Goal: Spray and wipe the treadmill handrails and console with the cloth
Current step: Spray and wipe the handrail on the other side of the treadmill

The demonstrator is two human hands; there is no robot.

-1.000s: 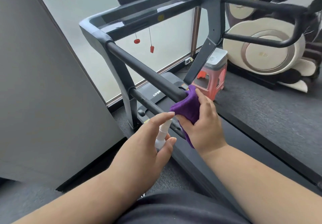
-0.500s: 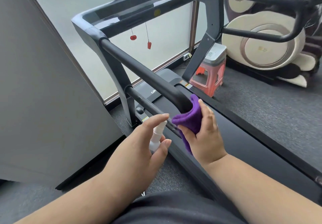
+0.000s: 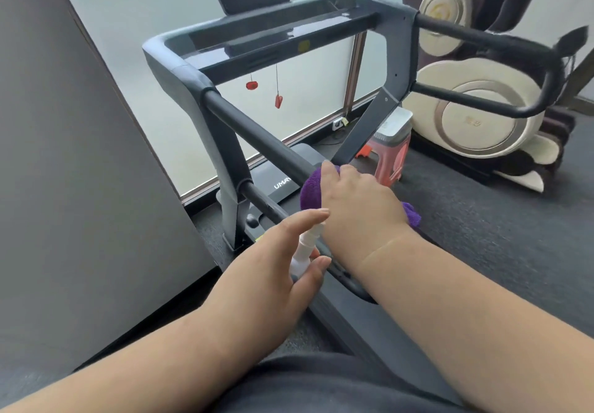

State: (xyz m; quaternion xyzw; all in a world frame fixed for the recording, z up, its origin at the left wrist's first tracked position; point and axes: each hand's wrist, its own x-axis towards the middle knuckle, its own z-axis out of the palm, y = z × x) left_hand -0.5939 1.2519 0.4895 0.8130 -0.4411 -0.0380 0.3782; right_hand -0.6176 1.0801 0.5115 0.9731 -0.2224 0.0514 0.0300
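- Your right hand (image 3: 360,200) clamps the cloth (image 3: 311,191) over the near end of the left rail (image 3: 257,136), palm on top, so the fabric wraps the bar.
- Your left hand (image 3: 273,271) grips the bottle (image 3: 305,248), forefinger stretched over the nozzle, held low beside the rail, probably ready to spray.
- Open bar runs up to the console (image 3: 273,39): plenty of room to slide.
- The wall panel (image 3: 80,171) crowds your left; the right rail (image 3: 482,38) sits well apart, untouched.
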